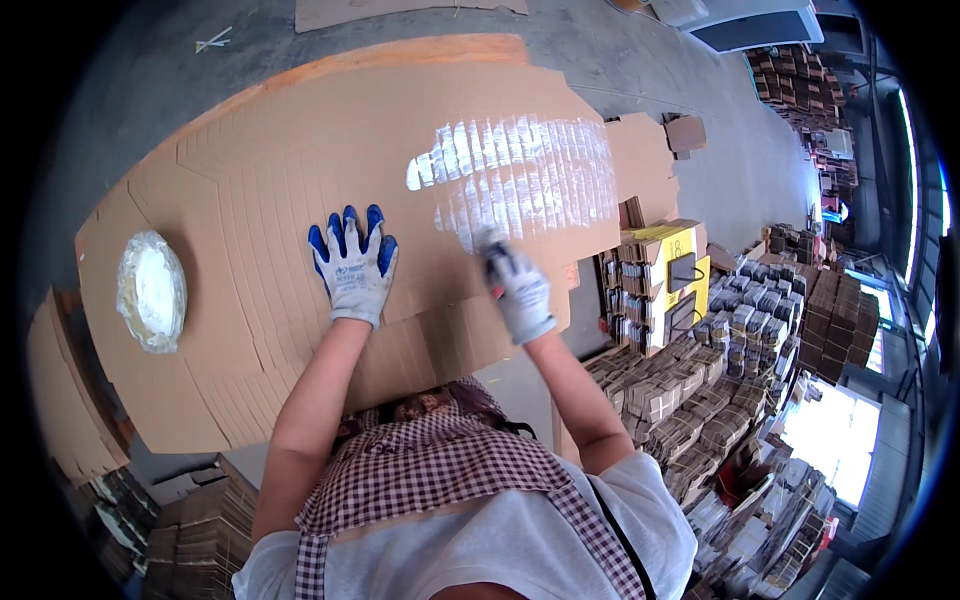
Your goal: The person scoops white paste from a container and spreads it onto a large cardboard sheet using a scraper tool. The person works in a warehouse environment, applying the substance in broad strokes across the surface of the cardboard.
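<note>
Plastic-lined bowl (151, 290), white inside, at left on stacked cardboard (270, 150); left hand (355, 268) flat on cardboard, fingers spread apart; right hand (520, 290) blurred by lower edge of white streaks (530, 178), can't tell if fingers clamp anything

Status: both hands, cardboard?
Left hand flat on cardboard. Right hand blurred beside white streaks, grip unclear. Streaks only toward cardboard's right end. Bowl far left, away from hands.
</note>
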`<state>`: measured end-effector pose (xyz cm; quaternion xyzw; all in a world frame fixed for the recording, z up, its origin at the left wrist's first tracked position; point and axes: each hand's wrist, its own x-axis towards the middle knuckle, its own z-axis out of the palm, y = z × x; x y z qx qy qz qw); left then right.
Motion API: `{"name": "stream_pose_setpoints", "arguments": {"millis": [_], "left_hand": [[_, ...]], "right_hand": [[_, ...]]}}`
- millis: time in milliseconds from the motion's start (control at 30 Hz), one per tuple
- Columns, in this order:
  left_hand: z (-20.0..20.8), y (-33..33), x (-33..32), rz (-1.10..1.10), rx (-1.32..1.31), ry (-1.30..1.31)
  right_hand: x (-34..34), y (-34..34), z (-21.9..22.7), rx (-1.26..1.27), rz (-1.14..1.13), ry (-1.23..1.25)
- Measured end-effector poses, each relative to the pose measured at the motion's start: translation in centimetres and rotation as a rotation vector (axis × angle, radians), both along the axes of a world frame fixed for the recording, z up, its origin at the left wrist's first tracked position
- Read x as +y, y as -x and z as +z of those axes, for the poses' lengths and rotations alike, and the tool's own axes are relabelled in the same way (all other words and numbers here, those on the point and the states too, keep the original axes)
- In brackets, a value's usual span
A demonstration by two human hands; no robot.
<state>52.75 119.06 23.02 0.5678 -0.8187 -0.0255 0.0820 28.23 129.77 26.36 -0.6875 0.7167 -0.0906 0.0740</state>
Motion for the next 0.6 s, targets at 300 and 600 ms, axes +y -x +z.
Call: {"name": "stream_pose_setpoints", "arguments": {"millis": [300, 600], "left_hand": [[-0.1, -0.5, 0.1, 0.001, 0.032, 0.034], [-0.3, -0.4, -0.1, 0.002, 0.110, 0.007]], "right_hand": [[-3.6, 2.6, 2.4, -0.387, -0.371, 0.186], [-13.2, -5.6, 1.6, -0.347, -0.085, -0.001]]}}
